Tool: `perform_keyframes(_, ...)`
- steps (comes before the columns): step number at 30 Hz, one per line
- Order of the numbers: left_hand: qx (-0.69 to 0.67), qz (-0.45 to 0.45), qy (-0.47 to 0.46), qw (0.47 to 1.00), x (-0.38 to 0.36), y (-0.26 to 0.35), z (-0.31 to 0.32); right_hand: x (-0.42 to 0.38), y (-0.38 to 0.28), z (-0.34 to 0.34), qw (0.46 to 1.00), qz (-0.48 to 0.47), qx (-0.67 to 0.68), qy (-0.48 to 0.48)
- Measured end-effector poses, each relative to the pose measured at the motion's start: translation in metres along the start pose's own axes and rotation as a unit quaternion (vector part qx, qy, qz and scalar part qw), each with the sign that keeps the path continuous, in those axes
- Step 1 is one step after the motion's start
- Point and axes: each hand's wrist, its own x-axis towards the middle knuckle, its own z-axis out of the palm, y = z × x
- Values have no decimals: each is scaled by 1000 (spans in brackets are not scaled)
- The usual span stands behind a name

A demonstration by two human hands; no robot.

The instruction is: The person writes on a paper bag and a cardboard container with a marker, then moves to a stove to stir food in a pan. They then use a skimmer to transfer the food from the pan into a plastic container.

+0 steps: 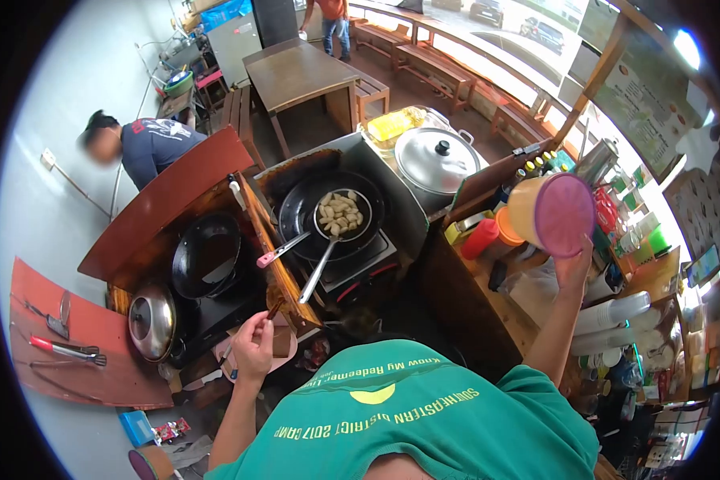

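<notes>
My right hand (574, 260) is raised at the right, its fingers around a yellowish plastic tub (526, 204) with a purple lid (566, 214); the tub is tilted with its lid facing me. Low on the left, my left hand (254, 342) pinches a small dark brown stick-like thing (274, 310), close to the wooden divider (274, 264). Ahead, a black wok (296, 204) sits on a burner. In it rests a strainer (322, 268) with pale fried pieces (340, 213); its long handle points toward me.
A second wok (208, 252) and a lidded pan (151, 318) stand on the left. A large lidded pot (438, 160) is at the back. Bottles, including a red one (480, 238), crowd the right shelf. Tongs (68, 350) lie on a red board. A person (156, 148) bends down beyond the partition.
</notes>
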Motion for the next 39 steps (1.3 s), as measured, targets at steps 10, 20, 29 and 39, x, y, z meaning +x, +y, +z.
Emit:
perform_keyframes(10,-125,134,-77,980,50,100,40,-126,161,256,680,131,-311,-650)
perform_keyframes(20,6,122,-50,991,25,28,-33,-212,267,329,641,420,-251,-591)
perform_keyframes(29,98,49,96,989,-33,-6,-111,-273,290,404,540,435,-157,-704)
perform_keyframes(39,-224,-99,175,954,-91,-14,-175,-310,328,457,520,426,-191,-715)
